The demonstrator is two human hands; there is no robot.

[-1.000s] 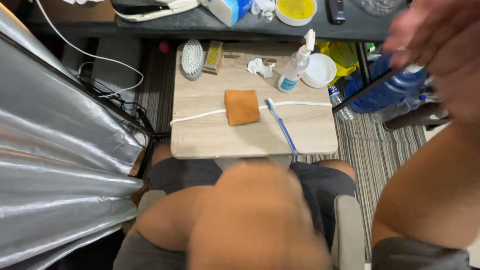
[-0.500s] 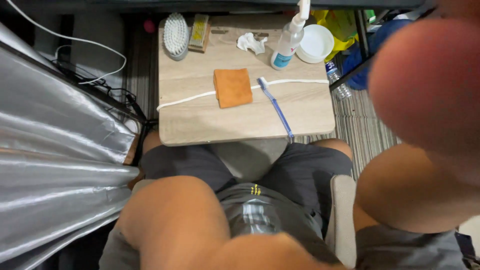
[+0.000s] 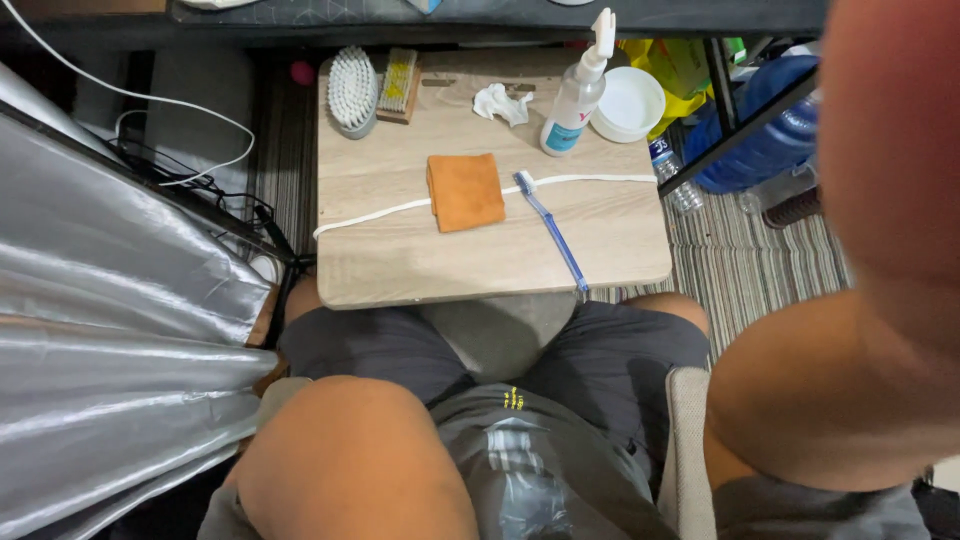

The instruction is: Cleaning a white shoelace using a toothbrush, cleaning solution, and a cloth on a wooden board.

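Nothing is being handled at this moment. The wooden table [image 3: 400, 270] stands at the person's knees. The right arm [image 3: 850, 380] and left arm [image 3: 350, 460] are raised, blurred, near the camera. The left hand is out of view, and the right hand's grip cannot be told. The orange cloth [image 3: 465, 190] lies mid-table, with the blue toothbrush [image 3: 550, 235] just beside it. A pick-up would likely call for lowering an arm.

Right arm [image 3: 850, 330] has drawn back rightward, table unchanged.

We spot white spray bottle [image 3: 578, 92] upright at table's far edge, teal-blue label low on its body. Just right, round white tub [image 3: 628, 103]. Behind it, crumpled yellow packet [image 3: 680, 62] off table. No screens, no signs.
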